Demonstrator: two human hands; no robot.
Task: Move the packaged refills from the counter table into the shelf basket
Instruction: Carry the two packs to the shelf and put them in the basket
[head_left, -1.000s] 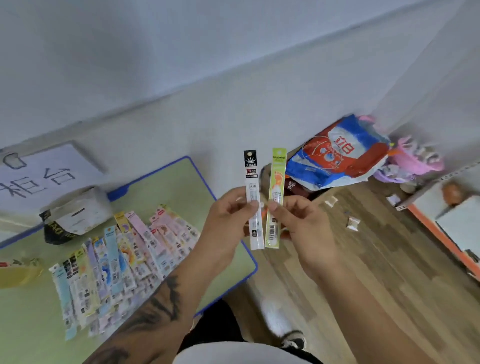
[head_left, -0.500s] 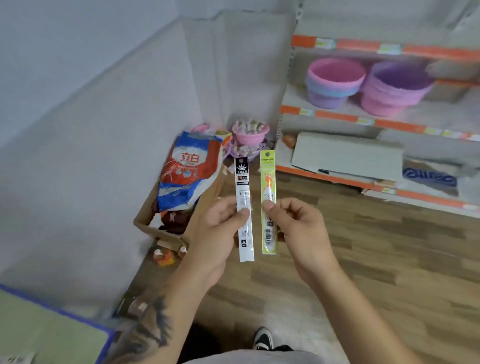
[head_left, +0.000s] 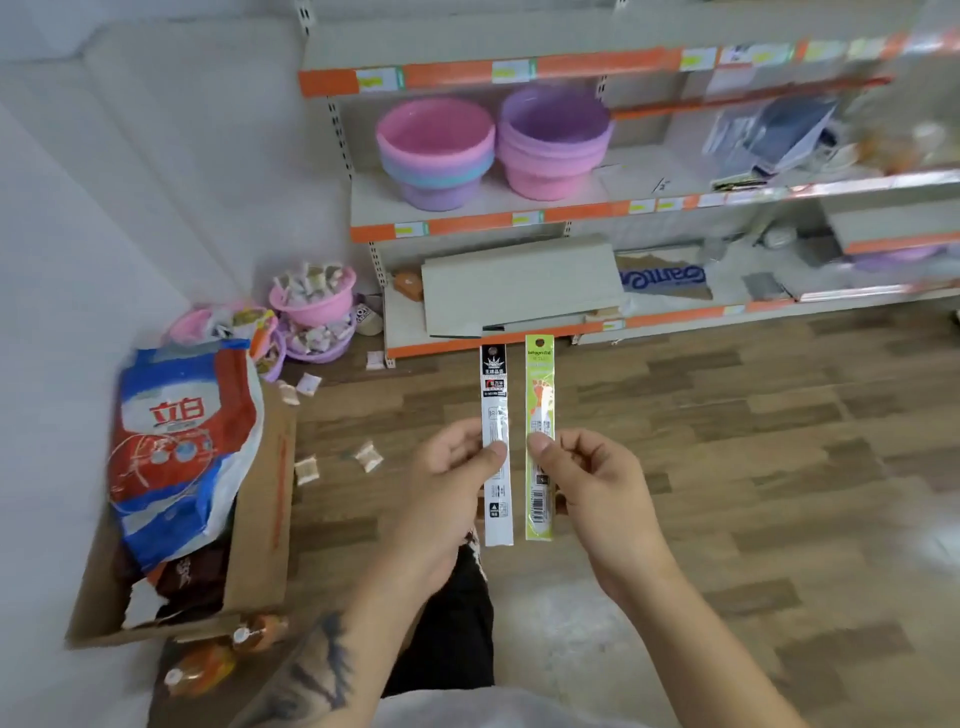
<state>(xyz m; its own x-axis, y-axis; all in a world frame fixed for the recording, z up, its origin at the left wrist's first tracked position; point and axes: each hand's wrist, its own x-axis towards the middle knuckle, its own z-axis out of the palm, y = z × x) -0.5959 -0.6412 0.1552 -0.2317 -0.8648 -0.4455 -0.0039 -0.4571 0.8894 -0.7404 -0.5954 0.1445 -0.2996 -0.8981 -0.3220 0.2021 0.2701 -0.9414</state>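
Left hand: the left hand (head_left: 447, 483) is in the lower middle of the frame, thumb and fingers pinched on the white pack (head_left: 497, 452), about halfway up it.
Right hand: the right hand (head_left: 587, 478) is just beside it, pinched on the green pack (head_left: 540, 441) the same way.
Packs: both stand upright, side by side, very close but not touching, held in the air over the floor (head_left: 727, 467).
Slip risk: each pack is long, thin and shiny, and only a small pinch holds it. I think one could slide out and fall.
Box: a box (head_left: 260, 519) and small wrappers lie at lower left. A dropped pack could get lost there.
Baskets: a pink basket (head_left: 436, 150) and a purple basket (head_left: 553, 140) sit on the shelf (head_left: 467, 221) at the top. I cannot tell which one is right, so a pack may go in the wrong one.
Reach: the shelf is far off, so a throw could miss.
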